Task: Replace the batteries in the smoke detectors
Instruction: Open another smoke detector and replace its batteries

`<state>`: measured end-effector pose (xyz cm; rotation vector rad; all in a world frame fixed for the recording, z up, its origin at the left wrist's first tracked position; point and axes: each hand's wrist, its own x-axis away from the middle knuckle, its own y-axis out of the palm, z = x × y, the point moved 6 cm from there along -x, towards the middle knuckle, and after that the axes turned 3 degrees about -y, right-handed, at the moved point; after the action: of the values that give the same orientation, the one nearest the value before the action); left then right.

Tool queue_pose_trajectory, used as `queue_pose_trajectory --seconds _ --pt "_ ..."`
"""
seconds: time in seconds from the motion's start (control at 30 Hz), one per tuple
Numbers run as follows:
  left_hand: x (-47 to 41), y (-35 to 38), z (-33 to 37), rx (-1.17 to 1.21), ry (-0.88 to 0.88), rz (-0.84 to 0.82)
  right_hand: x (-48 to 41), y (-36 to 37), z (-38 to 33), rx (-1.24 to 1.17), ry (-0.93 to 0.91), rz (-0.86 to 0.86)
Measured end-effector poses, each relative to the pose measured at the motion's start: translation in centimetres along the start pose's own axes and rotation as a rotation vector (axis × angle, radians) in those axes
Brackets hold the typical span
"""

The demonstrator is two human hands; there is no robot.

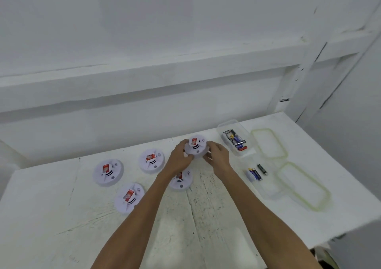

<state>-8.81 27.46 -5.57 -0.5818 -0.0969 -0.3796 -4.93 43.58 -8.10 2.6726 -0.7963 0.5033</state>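
Bright, flat, diffuse light w/ cool grey-green cast. Shadows soft & weak: dim band under the wall ledge (pixel 144 95), barely any on the table (pixel 41 217). Whites nearly wash out. Whole frame soft; left hand (pixel 179 156), right hand (pixel 219 156) & the smoke detector (pixel 195 147) they grip slightly blurred, label unreadable. Wide-angle bend: table's far & right edges curve.

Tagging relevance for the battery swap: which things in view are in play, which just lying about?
In play: held detector, gripped by left hand and right hand; four other detectors; far box of batteries; nearer batteries.
Lying about: far lid; near lid.
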Motion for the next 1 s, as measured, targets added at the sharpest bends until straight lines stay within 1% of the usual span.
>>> queue_pose_trajectory --seconds 0.17,0.27,0.3,0.33,0.4,0.43,0.5,0.57,0.63,0.7,0.77,0.9,1.0 --pt "1.2 1.9 0.9 0.165 0.053 -0.041 0.8 -1.3 -2.0 0.015 -0.045 -0.056" --pt "2.5 2.7 2.2 0.224 0.100 -0.015 2.0 -2.0 -3.1 0.053 -0.078 -0.012" --pt "2.7 3.0 2.5 0.240 0.109 -0.006 2.5 -2.4 -3.6 0.106 -0.114 0.005" --pt "2.9 3.1 2.6 0.255 0.107 -0.013 2.9 -2.8 -4.0 0.216 -0.173 0.018" --pt "3.1 3.6 2.6 0.277 0.094 -0.056 3.5 -3.7 -4.7 0.514 -0.342 0.040" --pt "3.3 3.9 2.5 0.288 0.088 -0.078 4.0 -4.2 -4.9 0.620 -0.412 0.051" --pt "3.7 4.2 2.2 0.320 0.080 -0.114 4.5 -5.2 -4.6 0.701 -0.460 0.048" --pt "4.2 4.6 1.6 0.345 0.050 -0.127 4.8 -6.1 -3.6 0.654 -0.397 -0.010" --pt "4.8 5.2 0.8 0.333 0.017 -0.138 5.3 -6.9 -2.1 0.527 -0.283 -0.078" --pt "5.4 6.0 -0.2 0.317 -0.013 -0.150 5.9 -7.6 -1.0 0.446 -0.215 -0.105" --pt "6.1 6.6 -0.8 0.336 -0.031 -0.170 6.4 -8.2 -0.1 0.392 -0.177 -0.098" --pt "7.4 7.3 -1.0 0.311 0.007 -0.199 7.0 -9.1 1.1 0.318 -0.151 -0.088" --pt "8.0 7.7 -1.7 0.323 0.022 -0.179 7.4 -9.4 1.3 0.298 -0.134 -0.075"
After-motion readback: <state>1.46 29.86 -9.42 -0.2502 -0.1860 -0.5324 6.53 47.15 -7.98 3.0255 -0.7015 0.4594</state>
